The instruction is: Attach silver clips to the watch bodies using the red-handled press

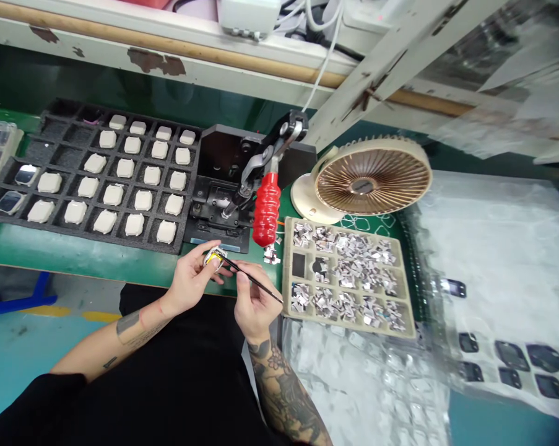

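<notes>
By the surface (112, 257), left grip (187, 280) is clasping a case (214, 254), right grip (257, 305) a stick (266, 290). Prodding is seemingly needing steadiness next.

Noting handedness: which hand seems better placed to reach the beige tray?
Probably the right hand: it is nearer the beige tray, though holding a thin black tool; the left hand holds a small part.

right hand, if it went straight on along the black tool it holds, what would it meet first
The right hand, led by the black tool, would first meet the small case with a yellow patch, held in the left hand; whether the tip touches it now is unclear.
</notes>
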Motion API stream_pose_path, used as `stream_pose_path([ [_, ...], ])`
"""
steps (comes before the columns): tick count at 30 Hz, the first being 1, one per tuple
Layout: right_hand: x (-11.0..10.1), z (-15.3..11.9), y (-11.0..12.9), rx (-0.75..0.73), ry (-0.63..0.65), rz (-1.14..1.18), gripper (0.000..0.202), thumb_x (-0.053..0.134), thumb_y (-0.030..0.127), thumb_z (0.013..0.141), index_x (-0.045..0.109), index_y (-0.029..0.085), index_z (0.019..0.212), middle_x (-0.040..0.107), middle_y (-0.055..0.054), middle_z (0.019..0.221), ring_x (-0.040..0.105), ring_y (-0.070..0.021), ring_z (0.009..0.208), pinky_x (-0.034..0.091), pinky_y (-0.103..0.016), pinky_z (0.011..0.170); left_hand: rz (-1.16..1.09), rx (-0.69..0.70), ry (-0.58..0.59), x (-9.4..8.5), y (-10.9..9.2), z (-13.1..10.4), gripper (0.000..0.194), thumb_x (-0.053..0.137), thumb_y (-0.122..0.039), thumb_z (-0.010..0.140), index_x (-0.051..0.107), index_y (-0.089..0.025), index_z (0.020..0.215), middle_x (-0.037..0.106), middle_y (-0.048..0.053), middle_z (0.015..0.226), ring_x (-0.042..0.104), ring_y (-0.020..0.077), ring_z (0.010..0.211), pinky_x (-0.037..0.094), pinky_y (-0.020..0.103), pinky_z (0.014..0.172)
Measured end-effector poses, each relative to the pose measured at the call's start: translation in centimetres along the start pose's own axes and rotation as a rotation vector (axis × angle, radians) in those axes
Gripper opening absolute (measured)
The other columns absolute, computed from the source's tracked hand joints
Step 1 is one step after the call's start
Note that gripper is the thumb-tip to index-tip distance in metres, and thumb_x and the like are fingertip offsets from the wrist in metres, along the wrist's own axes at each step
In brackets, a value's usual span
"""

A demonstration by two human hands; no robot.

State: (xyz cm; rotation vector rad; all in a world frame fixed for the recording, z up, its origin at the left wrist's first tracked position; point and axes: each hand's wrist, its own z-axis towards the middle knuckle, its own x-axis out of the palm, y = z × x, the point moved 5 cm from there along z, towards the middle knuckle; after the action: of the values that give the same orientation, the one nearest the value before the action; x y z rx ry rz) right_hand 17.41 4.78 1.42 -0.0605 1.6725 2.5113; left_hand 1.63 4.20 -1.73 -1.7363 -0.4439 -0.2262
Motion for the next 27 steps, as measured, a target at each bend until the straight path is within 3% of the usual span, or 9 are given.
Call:
stream_pose_path([
  [9, 0.3, 0.1, -0.2, -0.017, -0.010, -0.014, 0.018, 0.068, 0.021, 0.103, 0.081, 0.026, 0.115, 0.083, -0.008, 0.106, 0.079, -0.0247, 0.100, 0.066, -0.047, 0.091, 0.003, 0.016, 0.016, 0.0, -0.2, -0.1, 0.049, 0.080, -0.046, 0.100, 0.065, -0.016, 0.135, 0.084, 0.011, 0.106, 0.086, 0.0262, 0.090, 0.072, 0.033, 0.074],
  [15, 0.7, -0.3, -1.5, 0.304, -0.089, 0.105, 0.018, 0.069, 0.034, 0.106, 0.079, 0.019, 0.109, 0.083, -0.009, 0.100, 0.081, -0.0212, 0.084, 0.070, -0.037, 0.079, 0.007, -0.002, 0.009, -0.1, -0.2, -0.2, 0.050, 0.081, -0.047, 0.099, 0.063, -0.015, 0.133, 0.085, 0.012, 0.103, 0.086, 0.0281, 0.091, 0.072, 0.036, 0.075],
  [19, 0.6, -0.6, 0.1, 0.186, 0.001, 0.130, 0.015, 0.070, 0.033, 0.104, 0.080, 0.022, 0.107, 0.082, -0.008, 0.096, 0.081, -0.0234, 0.087, 0.071, -0.040, 0.078, -0.032, -0.004, -0.022, -0.2, -0.3, 0.0, 0.051, 0.084, -0.049, 0.096, 0.059, -0.017, 0.127, 0.085, 0.013, 0.107, 0.086, 0.0270, 0.085, 0.071, 0.035, 0.071],
  [22, -0.6, -0.8, 0.6, 0.062, -0.069, 0.134, 0.012, 0.071, 0.031, 0.103, 0.080, 0.025, 0.108, 0.081, -0.008, 0.097, 0.080, -0.0265, 0.094, 0.071, -0.047, 0.083, -0.045, -0.009, -0.039, -0.3, -0.4, 0.1, 0.059, 0.084, -0.050, 0.096, 0.059, -0.017, 0.139, 0.084, 0.014, 0.109, 0.086, 0.0276, 0.087, 0.070, 0.034, 0.070],
  [24, -1.3, -0.8, -0.1, 0.076, -0.148, 0.116, 0.014, 0.072, 0.032, 0.102, 0.080, 0.025, 0.111, 0.081, -0.009, 0.102, 0.081, -0.0269, 0.098, 0.071, -0.047, 0.085, -0.046, -0.010, -0.054, -0.3, -0.3, 0.1, 0.063, 0.083, -0.050, 0.097, 0.060, -0.016, 0.144, 0.084, 0.013, 0.108, 0.086, 0.0274, 0.087, 0.070, 0.033, 0.071],
  [27, -1.2, -0.8, -1.6, 0.177, -0.160, 0.084, 0.018, 0.076, 0.034, 0.101, 0.080, 0.022, 0.113, 0.082, -0.009, 0.109, 0.082, -0.0253, 0.099, 0.071, -0.043, 0.088, -0.059, -0.016, -0.055, -0.6, -0.1, 0.2, 0.060, 0.083, -0.050, 0.097, 0.064, -0.016, 0.142, 0.083, 0.013, 0.109, 0.086, 0.0278, 0.087, 0.070, 0.033, 0.072],
])
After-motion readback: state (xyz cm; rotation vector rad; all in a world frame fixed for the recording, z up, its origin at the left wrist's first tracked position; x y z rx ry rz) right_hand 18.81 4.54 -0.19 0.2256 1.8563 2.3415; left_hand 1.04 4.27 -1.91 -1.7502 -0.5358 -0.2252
